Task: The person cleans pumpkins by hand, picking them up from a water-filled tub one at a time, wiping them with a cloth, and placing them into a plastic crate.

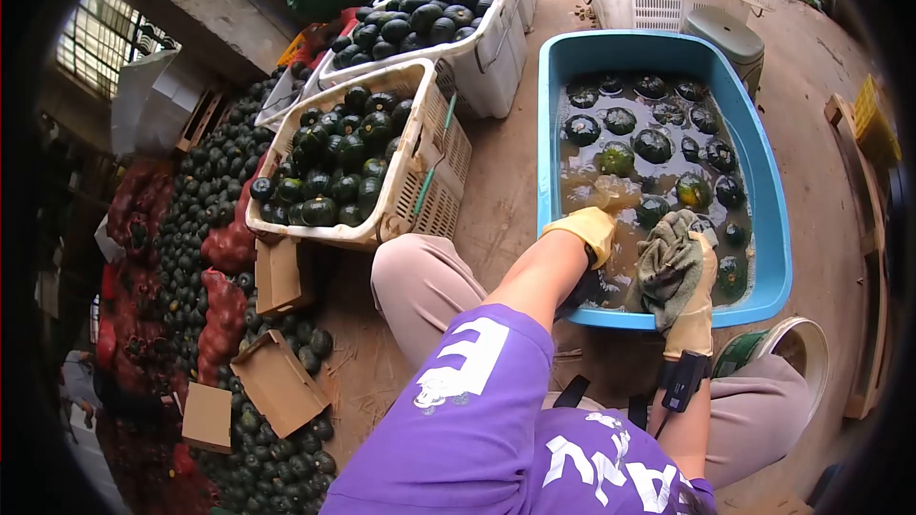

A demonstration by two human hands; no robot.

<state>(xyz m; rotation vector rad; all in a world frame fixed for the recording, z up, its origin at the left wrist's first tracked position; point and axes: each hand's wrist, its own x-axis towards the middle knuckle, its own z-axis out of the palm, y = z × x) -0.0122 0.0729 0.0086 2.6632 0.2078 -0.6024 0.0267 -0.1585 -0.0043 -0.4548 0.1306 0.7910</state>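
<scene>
My left hand (pixel 611 198), in a yellow glove, reaches into the murky water of the blue tub (pixel 780 272); its fingers are blurred under the water. My right hand (pixel 695 291), gloved too, is wrapped round a grey-green cloth (pixel 668 267) at the tub's near side. A dark green squash (pixel 702 226) shows partly beside the cloth. Several dark green squashes float farther back, among them one with an orange patch (pixel 694 191) and a mottled one (pixel 616 159) just beyond my left hand.
A cream crate (pixel 439 186) of squashes stands left of the tub, with white crates (pixel 496 67) behind it. Squashes, red net bags (pixel 222 315) and cardboard boxes (pixel 279 381) cover the floor at left. A bucket (pixel 811 339) is by my right knee; a pallet (pixel 863 257) lies at right.
</scene>
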